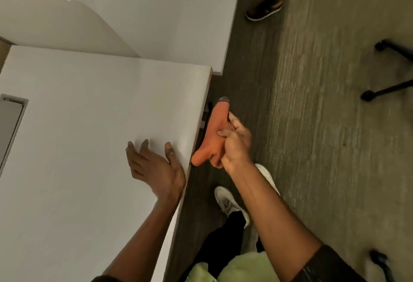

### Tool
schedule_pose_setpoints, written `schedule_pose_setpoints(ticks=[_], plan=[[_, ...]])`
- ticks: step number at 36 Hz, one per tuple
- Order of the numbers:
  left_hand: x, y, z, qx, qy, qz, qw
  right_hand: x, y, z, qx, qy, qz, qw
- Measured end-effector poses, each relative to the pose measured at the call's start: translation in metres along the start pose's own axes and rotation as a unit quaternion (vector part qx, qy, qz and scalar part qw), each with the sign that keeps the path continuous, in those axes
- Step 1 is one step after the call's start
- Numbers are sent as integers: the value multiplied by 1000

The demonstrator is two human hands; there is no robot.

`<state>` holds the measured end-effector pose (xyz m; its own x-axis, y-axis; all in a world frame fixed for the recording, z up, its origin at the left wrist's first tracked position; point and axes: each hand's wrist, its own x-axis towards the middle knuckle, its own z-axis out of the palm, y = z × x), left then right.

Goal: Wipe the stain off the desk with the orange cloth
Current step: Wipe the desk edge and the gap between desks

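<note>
Right hand (234, 143) clenched around bunched orange cloth (212, 134), off the white bench (89, 125) edge; left hand (154, 165) open above bench surface.

Your orange cloth (211, 138) is bunched into a long, soft roll, held off the counter's (89, 125) right edge over the floor, one end pointing away from you, the other drooping near the counter's rim. The counter is a plain white, smooth top; you can make out no stain on it from here.
</note>
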<state>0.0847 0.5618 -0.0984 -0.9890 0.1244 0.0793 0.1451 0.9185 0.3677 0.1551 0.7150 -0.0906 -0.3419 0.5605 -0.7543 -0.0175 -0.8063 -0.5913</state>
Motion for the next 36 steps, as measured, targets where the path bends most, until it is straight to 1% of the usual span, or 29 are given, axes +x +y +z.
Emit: schedule_pose_setpoints(ticks=[3,6,9,11,13,15,21,26,28,30,33,36], plan=[[20,6,0,-1,-2,38,999,3,0,4,-10,-21,-43,999],[40,17,2,-1,-4,80,997,3,-2,17,-59,-49,-91,993],[54,28,6,-2,-8,117,993,5,-2,35,-99,-62,-119,986],[57,34,11,-4,-14,129,992,6,2,44,-126,-56,-149,979],[56,37,17,-1,-23,139,990,10,9,47,-171,-36,-191,966],[52,37,22,9,-31,154,987,15,11,48,-206,-20,-216,954],[46,36,27,33,-37,164,985,23,12,48,-227,-6,-252,941],[49,35,30,36,-41,161,985,2,35,35,-271,-2,-309,912],[49,34,30,39,-40,160,985,-1,39,32,-285,0,-319,904],[49,35,30,37,-40,163,985,6,31,36,-290,5,-317,903],[48,35,29,34,-43,167,984,33,-1,50,-285,12,-301,910],[48,35,28,37,-45,167,984,58,-32,66,-294,26,-301,907]])
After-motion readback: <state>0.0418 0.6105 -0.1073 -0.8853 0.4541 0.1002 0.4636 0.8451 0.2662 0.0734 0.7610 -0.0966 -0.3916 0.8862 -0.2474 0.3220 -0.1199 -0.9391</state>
